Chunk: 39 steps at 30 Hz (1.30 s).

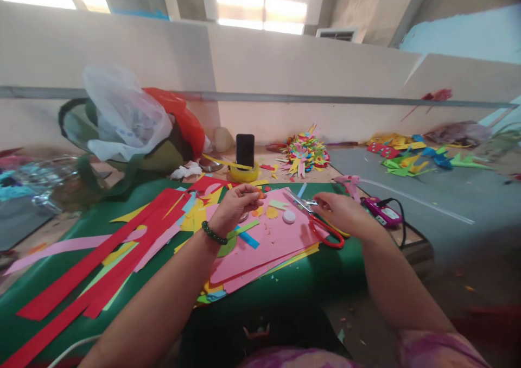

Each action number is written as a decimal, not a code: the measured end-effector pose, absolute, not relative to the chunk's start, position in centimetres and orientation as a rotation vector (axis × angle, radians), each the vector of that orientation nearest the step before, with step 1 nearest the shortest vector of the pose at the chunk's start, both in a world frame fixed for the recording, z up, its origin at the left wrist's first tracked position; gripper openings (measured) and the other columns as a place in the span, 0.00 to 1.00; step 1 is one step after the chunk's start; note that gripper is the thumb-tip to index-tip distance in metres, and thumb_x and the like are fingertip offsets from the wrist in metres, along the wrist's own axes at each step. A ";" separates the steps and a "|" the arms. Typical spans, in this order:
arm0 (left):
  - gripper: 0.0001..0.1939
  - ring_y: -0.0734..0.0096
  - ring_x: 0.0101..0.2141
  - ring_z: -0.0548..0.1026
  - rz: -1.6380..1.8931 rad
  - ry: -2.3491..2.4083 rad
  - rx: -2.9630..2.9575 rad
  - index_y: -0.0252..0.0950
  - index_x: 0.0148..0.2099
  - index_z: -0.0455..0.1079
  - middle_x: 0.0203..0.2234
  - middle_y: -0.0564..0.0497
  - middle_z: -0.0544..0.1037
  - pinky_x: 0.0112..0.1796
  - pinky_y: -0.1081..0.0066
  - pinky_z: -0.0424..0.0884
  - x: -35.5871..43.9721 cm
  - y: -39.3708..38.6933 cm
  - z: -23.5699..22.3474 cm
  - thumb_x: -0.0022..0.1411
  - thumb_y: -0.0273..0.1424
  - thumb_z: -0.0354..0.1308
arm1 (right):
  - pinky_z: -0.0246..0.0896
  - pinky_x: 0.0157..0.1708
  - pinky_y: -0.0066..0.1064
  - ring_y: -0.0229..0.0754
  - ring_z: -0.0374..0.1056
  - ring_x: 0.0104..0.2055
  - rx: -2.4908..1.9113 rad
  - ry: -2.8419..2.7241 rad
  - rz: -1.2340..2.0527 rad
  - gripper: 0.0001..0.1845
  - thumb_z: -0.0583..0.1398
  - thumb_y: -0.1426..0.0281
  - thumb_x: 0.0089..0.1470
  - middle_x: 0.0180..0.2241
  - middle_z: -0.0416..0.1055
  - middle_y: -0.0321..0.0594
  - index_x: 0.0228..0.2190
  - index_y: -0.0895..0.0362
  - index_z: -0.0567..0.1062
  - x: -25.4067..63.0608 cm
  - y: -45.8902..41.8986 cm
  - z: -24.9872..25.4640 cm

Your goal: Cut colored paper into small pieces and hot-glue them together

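My left hand (237,207), with a dark beaded bracelet at the wrist, pinches a small orange paper piece (260,194) above the pink paper sheets (260,243). To the right, my right hand (340,210) is closed with a small silver metal thing (311,202) at its fingertips; its kind is not clear. Just beside that hand lie scissors (326,238) with red handles, blades pointing away from me. A white round disc (288,216), a yellow paper piece (272,212) and a blue paper strip (249,240) rest on the pink sheets.
Long red paper strips (77,267) lie on the green cover (163,303) at left. Behind stand a phone (245,150), a yellow tape roll (244,172), a colourful paper flower ball (307,153) and a bag (163,151). A pink glue gun (350,183) and purple power box (381,211) sit right.
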State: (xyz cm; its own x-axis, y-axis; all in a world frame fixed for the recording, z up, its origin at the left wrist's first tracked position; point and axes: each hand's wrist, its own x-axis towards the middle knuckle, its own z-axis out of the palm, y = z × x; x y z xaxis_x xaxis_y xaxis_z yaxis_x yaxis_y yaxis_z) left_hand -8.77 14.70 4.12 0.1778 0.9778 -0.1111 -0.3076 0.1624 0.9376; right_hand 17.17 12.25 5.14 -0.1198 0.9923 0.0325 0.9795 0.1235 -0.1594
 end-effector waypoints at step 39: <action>0.15 0.77 0.25 0.75 0.819 0.814 1.191 0.34 0.27 0.78 0.25 0.51 0.80 0.30 0.76 0.70 -8.0 12.4 5.1 0.41 0.39 0.73 | 0.61 0.34 0.31 0.44 0.61 0.32 -1.312 -1.966 0.939 0.41 0.61 0.47 0.50 0.30 0.68 0.39 0.56 0.62 0.66 13.7 2.5 1.1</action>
